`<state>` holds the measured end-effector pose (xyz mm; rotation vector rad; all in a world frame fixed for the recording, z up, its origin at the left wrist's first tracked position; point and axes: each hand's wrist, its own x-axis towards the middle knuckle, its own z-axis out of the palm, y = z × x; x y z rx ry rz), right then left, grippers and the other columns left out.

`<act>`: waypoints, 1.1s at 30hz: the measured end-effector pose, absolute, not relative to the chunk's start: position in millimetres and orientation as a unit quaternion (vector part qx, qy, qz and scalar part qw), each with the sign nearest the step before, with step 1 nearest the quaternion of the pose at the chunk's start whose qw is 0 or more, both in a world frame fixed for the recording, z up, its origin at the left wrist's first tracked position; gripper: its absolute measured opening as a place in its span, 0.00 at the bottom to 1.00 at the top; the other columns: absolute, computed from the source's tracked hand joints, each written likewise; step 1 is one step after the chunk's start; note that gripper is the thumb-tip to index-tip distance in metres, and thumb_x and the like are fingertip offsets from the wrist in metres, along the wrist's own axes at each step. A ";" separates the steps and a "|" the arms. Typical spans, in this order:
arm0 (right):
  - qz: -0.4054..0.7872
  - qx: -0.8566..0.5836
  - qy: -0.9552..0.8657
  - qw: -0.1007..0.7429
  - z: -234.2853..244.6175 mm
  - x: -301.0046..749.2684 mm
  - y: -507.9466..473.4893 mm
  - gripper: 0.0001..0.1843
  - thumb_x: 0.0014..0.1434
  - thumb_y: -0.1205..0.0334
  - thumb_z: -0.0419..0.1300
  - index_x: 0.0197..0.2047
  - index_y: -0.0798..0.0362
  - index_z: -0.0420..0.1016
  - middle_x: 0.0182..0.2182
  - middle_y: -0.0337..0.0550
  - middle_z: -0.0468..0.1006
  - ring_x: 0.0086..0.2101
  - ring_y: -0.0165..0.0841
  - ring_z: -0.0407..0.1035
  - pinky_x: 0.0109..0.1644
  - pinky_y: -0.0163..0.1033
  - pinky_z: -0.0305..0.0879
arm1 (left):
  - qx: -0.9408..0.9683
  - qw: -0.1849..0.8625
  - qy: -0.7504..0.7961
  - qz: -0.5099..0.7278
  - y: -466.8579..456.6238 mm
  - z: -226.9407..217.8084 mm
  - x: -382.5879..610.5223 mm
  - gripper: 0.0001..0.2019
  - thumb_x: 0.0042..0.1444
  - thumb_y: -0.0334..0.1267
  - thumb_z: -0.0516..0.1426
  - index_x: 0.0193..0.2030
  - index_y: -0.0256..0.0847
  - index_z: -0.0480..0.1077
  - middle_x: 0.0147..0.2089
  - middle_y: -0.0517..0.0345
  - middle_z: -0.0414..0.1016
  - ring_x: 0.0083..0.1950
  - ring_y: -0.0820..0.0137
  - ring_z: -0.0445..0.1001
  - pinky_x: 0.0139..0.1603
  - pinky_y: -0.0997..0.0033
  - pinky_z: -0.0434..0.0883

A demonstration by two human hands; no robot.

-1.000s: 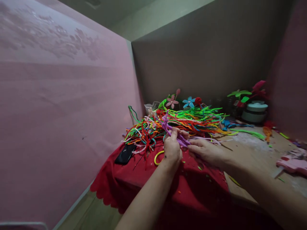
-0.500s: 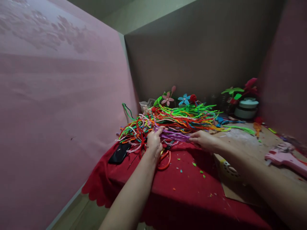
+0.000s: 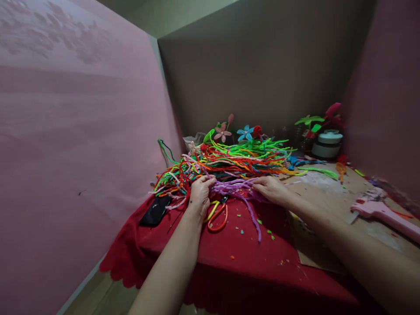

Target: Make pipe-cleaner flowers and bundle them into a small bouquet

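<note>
Purple pipe cleaners [image 3: 233, 187] stretch in a loose bundle between my two hands, at the front of a big multicoloured heap of pipe cleaners [image 3: 243, 159]. My left hand [image 3: 201, 190] is closed around the bundle's left end. At the other end, my right hand [image 3: 269, 189] pinches the purple strands between thumb and fingers. One purple strand bends away from the rest and hangs toward the front of the red cloth [image 3: 236, 275]. Just below the bundle lie scissors [image 3: 218, 218] with red and yellow handles, their blades partly covered.
A black phone [image 3: 155, 211] lies left of the heap. Fuzzy flowers [image 3: 245, 132] stand behind it. To the right are a pink glue gun [image 3: 382, 210], a cardboard sheet [image 3: 320, 258] and a pale green lidded jar [image 3: 327, 144]. Small scraps dot the cloth.
A purple strand has come loose from the bundle and now droops toward the front. More of the scissors shows. Both hands keep their hold; the view has shifted slightly.
</note>
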<state>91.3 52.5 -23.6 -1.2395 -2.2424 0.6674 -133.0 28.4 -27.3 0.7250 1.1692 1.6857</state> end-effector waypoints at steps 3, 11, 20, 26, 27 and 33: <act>0.221 -0.448 -0.814 0.298 -23.7 92.3 53.3 0.17 0.54 0.62 0.51 0.38 0.52 0.81 0.32 0.42 0.81 0.31 0.35 0.71 0.37 0.34 0.62 | 0.304 0.436 0.466 0.707 30.5 -30.2 -134.5 0.12 0.29 0.29 0.65 0.25 0.33 0.71 0.19 0.63 0.69 0.19 0.76 0.67 0.23 0.76 0.65; 0.268 -0.409 -0.730 0.478 -20.7 92.9 38.6 0.18 0.56 0.54 0.53 0.37 0.57 0.79 0.22 0.40 0.74 0.24 0.30 0.64 0.29 0.33 0.59 | 0.337 0.316 0.422 0.780 28.3 -13.1 -130.3 0.13 0.40 0.40 0.63 0.33 0.37 0.73 0.29 0.62 0.74 0.27 0.79 0.71 0.30 0.79 0.67; 0.495 -0.335 -0.571 0.562 0.0 95.1 29.9 0.19 0.49 0.48 0.62 0.33 0.57 0.77 0.17 0.33 0.63 0.19 0.23 0.51 0.21 0.31 0.46 | 0.380 0.203 0.495 0.754 24.1 -3.6 -139.8 0.22 0.39 0.28 0.63 0.45 0.39 0.67 0.38 0.60 0.70 0.32 0.78 0.70 0.35 0.78 0.68; 0.586 -0.322 -0.534 0.518 5.1 93.4 22.4 0.19 0.48 0.48 0.62 0.34 0.57 0.74 0.12 0.26 0.50 0.15 0.21 0.40 0.18 0.32 0.33 | 0.523 0.253 0.461 0.671 -3.9 16.2 -104.1 0.13 0.48 0.36 0.60 0.42 0.39 0.71 0.34 0.58 0.72 0.36 0.72 0.70 0.40 0.72 0.67; 0.593 -0.317 -0.542 0.504 6.2 92.0 19.5 0.19 0.48 0.48 0.62 0.33 0.57 0.73 0.12 0.26 0.50 0.15 0.21 0.41 0.18 0.32 0.33 | 0.535 0.326 0.420 0.656 -6.9 18.2 -92.6 0.15 0.47 0.34 0.61 0.44 0.39 0.70 0.36 0.57 0.73 0.38 0.71 0.71 0.41 0.72 0.66; 0.606 -0.296 -0.625 0.392 6.4 87.8 8.8 0.20 0.51 0.46 0.59 0.30 0.57 0.73 0.13 0.28 0.53 0.15 0.21 0.43 0.18 0.31 0.36 | 0.519 0.404 0.337 0.674 -0.7 33.2 -51.9 0.09 0.54 0.42 0.56 0.34 0.37 0.71 0.29 0.57 0.72 0.32 0.72 0.72 0.38 0.71 0.69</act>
